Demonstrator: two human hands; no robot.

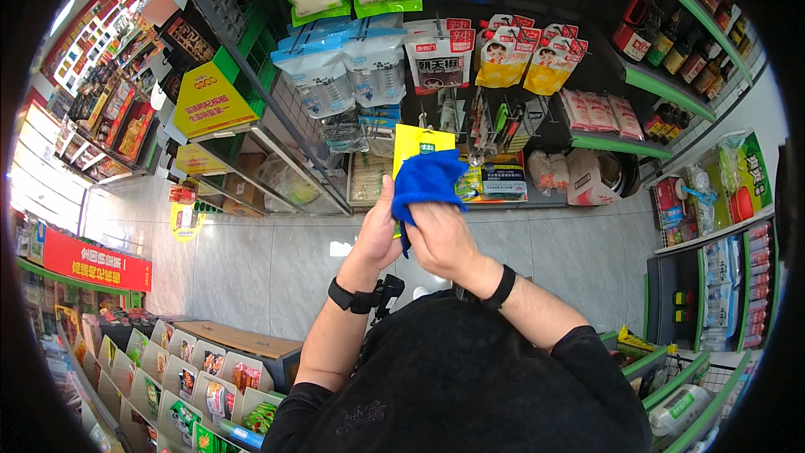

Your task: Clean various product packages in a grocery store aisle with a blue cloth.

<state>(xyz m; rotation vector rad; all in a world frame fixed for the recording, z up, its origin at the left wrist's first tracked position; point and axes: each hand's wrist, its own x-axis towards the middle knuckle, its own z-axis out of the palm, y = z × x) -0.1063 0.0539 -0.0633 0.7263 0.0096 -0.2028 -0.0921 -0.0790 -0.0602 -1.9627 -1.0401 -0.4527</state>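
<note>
A yellow flat package [409, 138] with a hanging hole at its top is held upright before me. My left hand [380, 226] grips its left edge, thumb pointing up. A blue cloth [431, 182] lies over the package's front and hides most of it. My right hand [440, 236] is on the cloth, its fingers partly covered by the folds. A black band is on each wrist.
Ahead, hooks carry bagged goods such as a red and white pouch [440, 63], above a low shelf with a cardboard box [594, 176]. Bottles [679, 53] stand on shelves at right. Snack bins [182, 384] are at lower left, a wire rack [295, 132] at left.
</note>
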